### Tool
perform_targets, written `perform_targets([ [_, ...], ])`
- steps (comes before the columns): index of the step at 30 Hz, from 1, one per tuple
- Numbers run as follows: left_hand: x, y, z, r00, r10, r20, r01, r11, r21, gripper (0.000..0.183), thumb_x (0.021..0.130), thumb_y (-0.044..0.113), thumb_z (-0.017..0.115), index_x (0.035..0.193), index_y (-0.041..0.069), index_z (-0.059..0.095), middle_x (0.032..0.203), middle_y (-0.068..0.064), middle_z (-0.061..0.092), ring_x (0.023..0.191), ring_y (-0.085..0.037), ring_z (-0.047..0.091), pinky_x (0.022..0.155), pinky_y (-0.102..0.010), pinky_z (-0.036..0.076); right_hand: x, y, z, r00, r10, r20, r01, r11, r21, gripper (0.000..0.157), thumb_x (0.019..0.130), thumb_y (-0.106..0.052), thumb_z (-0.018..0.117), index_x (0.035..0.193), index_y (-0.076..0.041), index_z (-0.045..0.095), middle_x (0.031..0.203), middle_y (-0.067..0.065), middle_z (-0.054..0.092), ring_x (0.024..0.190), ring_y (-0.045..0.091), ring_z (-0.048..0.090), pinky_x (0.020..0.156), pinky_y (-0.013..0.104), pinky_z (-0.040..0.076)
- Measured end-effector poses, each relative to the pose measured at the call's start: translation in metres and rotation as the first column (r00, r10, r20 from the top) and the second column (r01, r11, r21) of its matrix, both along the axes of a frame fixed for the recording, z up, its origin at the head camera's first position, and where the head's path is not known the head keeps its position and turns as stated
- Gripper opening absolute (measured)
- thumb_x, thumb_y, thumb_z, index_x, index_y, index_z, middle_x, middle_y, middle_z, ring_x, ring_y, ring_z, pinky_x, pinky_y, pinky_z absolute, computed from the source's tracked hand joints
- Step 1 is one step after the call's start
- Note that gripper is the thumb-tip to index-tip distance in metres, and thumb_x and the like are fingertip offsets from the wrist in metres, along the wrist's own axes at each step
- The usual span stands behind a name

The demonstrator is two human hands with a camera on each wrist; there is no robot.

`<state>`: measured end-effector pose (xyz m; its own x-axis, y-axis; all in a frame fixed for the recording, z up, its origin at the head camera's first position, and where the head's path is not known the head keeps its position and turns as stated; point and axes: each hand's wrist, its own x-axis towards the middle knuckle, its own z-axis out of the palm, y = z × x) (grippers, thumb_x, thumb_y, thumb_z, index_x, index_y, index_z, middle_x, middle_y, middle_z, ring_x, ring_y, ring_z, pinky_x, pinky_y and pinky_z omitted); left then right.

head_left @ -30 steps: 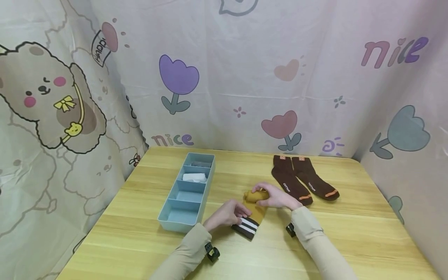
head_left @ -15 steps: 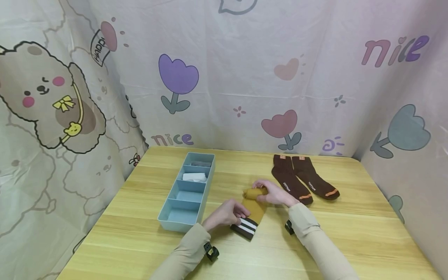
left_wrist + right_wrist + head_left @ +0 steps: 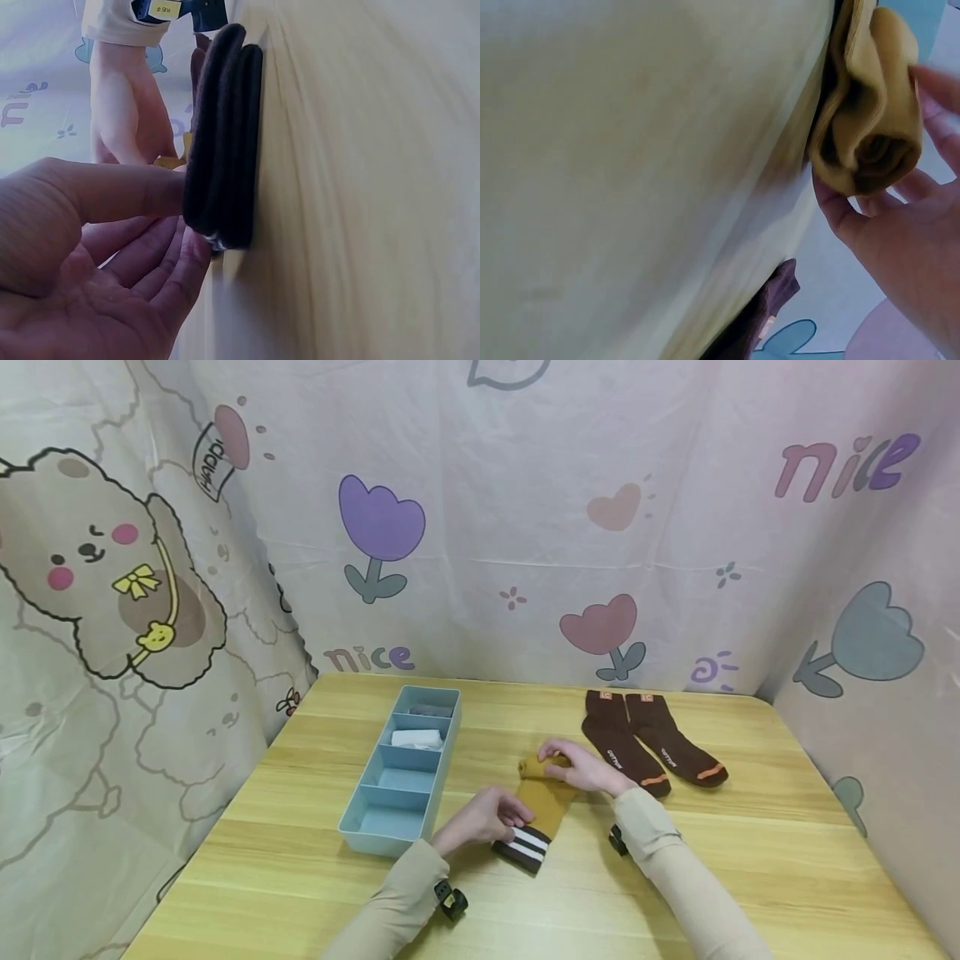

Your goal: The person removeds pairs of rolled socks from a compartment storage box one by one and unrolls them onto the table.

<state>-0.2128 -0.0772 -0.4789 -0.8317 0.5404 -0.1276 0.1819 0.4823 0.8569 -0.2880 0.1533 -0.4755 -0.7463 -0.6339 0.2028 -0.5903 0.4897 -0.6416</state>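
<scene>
Mustard-yellow socks (image 3: 546,808), laid together with a dark, white-striped cuff, lie on the table with the far end rolled up. My left hand (image 3: 480,820) pinches the edge of the cuff (image 3: 225,142); in the left wrist view several dark fabric layers show at the thumb and fingertips. Around the rolled end (image 3: 877,135) curl the fingers of my right hand (image 3: 583,767). The right wrist view shows its spiral end, with loose folds beside it. Part of the roll is hidden behind the right fingers.
Left of the hands stands a blue box (image 3: 347,822) with several compartments; one has a white bundle (image 3: 417,740), another a grey one (image 3: 431,712). Two brown socks (image 3: 678,747) lie flat at the back right. Patterned curtains border the table (image 3: 787,860).
My right hand has shifted slightly away from me with the rolled end, and more flat yellow fabric shows between the roll and the cuff. The left hand has barely moved.
</scene>
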Motion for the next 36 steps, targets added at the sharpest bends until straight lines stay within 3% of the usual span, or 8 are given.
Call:
perform_targets([
  [4,0.0,-0.003,0.0,1.0,0.004,0.012,-0.004,1.0,-0.005,0.039,0.067,-0.021,0.063,0.101,-0.006,0.075,0.096,-0.016,0.076,0.083,-0.013,0.065,0.071,-0.016,0.054,-0.001,-0.001,0.001,1.0,-0.009,-0.008,0.009,0.999,0.047,0.032,0.079,-0.007,0.08,0.106,-0.003,0.062,0.108,0.013,0.066,0.105,0.03,0.06,0.096,0.044,0.049],
  [9,0.0,-0.005,0.001,1.0,-0.007,0.016,0.007,1.0,0.009,0.039,0.067,-0.021,0.063,0.101,-0.006,0.075,0.096,-0.017,0.076,0.083,-0.014,0.066,0.071,-0.015,0.054,-0.008,-0.004,-0.001,0.999,-0.031,-0.029,0.033,0.996,0.082,0.032,0.076,-0.002,0.079,0.102,-0.004,0.061,0.099,0.01,0.063,0.097,0.023,0.058,0.09,0.038,0.049],
  [15,0.002,-0.007,0.002,0.999,-0.001,0.038,0.0,1.0,0.015,0.038,0.068,-0.022,0.064,0.101,-0.007,0.075,0.095,-0.017,0.076,0.081,-0.013,0.065,0.069,-0.014,0.053,-0.014,-0.007,-0.002,0.995,-0.074,-0.069,0.08,0.993,0.087,0.025,0.082,-0.001,0.073,0.106,-0.003,0.064,0.099,0.011,0.066,0.095,0.025,0.06,0.087,0.041,0.05],
  [19,0.003,-0.008,0.003,0.999,0.009,0.039,-0.009,1.0,0.006,0.038,0.068,-0.022,0.064,0.1,-0.006,0.075,0.093,-0.016,0.076,0.08,-0.012,0.064,0.069,-0.015,0.053,-0.017,-0.009,-0.001,0.994,-0.096,-0.057,0.101,0.992,0.073,0.024,0.091,-0.001,0.066,0.114,0.001,0.062,0.113,0.019,0.068,0.109,0.036,0.064,0.097,0.051,0.051],
  [22,0.004,-0.009,0.003,0.999,0.013,0.037,-0.013,1.0,0.001,0.037,0.068,-0.022,0.064,0.1,-0.006,0.075,0.094,-0.016,0.075,0.08,-0.013,0.064,0.069,-0.016,0.054,-0.019,-0.011,0.0,0.994,-0.096,-0.053,0.099,0.994,0.056,0.024,0.094,0.001,0.061,0.118,0.002,0.058,0.119,0.022,0.067,0.116,0.041,0.062,0.1,0.055,0.05],
  [29,0.004,-0.009,0.003,1.0,0.004,0.019,-0.004,1.0,-0.008,0.036,0.069,-0.022,0.064,0.099,-0.007,0.076,0.094,-0.016,0.076,0.081,-0.013,0.065,0.068,-0.015,0.053,-0.025,-0.012,0.0,0.996,-0.063,-0.062,0.066,0.997,0.047,0.017,0.097,0.004,0.055,0.114,0.002,0.057,0.116,0.023,0.067,0.113,0.042,0.063,0.097,0.055,0.051],
  [32,0.004,-0.009,0.003,1.0,0.0,0.014,0.0,1.0,-0.007,0.036,0.069,-0.022,0.063,0.1,-0.007,0.075,0.095,-0.017,0.076,0.081,-0.013,0.065,0.068,-0.014,0.052,-0.026,-0.012,0.001,0.995,-0.082,-0.049,0.085,0.994,0.067,0.017,0.095,-0.002,0.061,0.112,0.0,0.059,0.114,0.02,0.067,0.11,0.038,0.063,0.096,0.052,0.05],
  [36,0.004,-0.009,0.003,1.0,0.0,0.014,0.0,1.0,-0.008,0.036,0.07,-0.021,0.064,0.101,-0.007,0.075,0.095,-0.016,0.076,0.081,-0.013,0.065,0.068,-0.014,0.052,-0.028,-0.01,0.003,0.993,-0.106,-0.044,0.11,0.988,0.108,0.028,0.087,-0.008,0.075,0.109,-0.003,0.061,0.109,0.017,0.066,0.103,0.033,0.061,0.092,0.047,0.049],
])
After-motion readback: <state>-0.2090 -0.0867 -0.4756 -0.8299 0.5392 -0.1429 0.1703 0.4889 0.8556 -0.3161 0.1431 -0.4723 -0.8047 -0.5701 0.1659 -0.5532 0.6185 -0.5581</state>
